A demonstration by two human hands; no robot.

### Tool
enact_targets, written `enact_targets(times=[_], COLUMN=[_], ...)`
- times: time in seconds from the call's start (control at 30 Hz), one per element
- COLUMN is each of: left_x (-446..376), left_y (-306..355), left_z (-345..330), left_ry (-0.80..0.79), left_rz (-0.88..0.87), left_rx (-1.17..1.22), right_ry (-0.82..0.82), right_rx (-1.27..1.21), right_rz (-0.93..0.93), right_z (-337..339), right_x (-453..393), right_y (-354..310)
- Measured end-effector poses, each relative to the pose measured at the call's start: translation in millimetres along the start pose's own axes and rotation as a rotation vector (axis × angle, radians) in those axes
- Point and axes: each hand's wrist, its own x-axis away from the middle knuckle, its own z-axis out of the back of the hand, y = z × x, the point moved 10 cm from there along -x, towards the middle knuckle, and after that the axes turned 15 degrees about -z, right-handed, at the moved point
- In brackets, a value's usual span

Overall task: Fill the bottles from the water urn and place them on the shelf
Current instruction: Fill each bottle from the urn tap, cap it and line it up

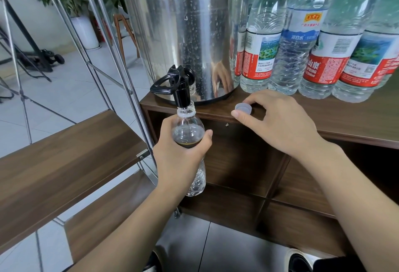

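Observation:
My left hand (183,153) grips a clear, label-free plastic bottle (188,129) around its upper body and holds its open mouth right under the black tap (182,90) of the steel water urn (183,30). My right hand (278,122) rests at the cabinet's front edge and pinches a pale bottle cap (244,108) between thumb and fingers. The bottle's lower part shows below my left hand. I cannot tell whether water is flowing.
Several labelled plastic water bottles (298,40) stand on the brown cabinet top (356,120) right of the urn. A metal-framed rack with wooden shelves (64,155) stands to the left. Open cabinet compartments lie below, and tiled floor beyond.

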Motion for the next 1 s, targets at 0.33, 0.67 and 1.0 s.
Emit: enact_targets(times=[0.33, 0.67, 1.0], left_x=[-0.7, -0.6, -0.4], left_y=[0.3, -1.0, -0.6], left_z=[0.1, 0.3, -0.8], left_ry=[-0.005, 0.0, 0.0], left_rz=[-0.005, -0.003, -0.004], left_rx=[-0.007, -0.014, -0.008], right_ry=[0.01, 0.007, 0.007], right_rx=[0.003, 0.007, 0.005], right_rz=[0.02, 0.027, 0.025], right_z=[1.2, 0.6, 0.3], right_x=[-0.8, 1.7, 1.2], right_y=[-2.3, -2.8, -2.1])
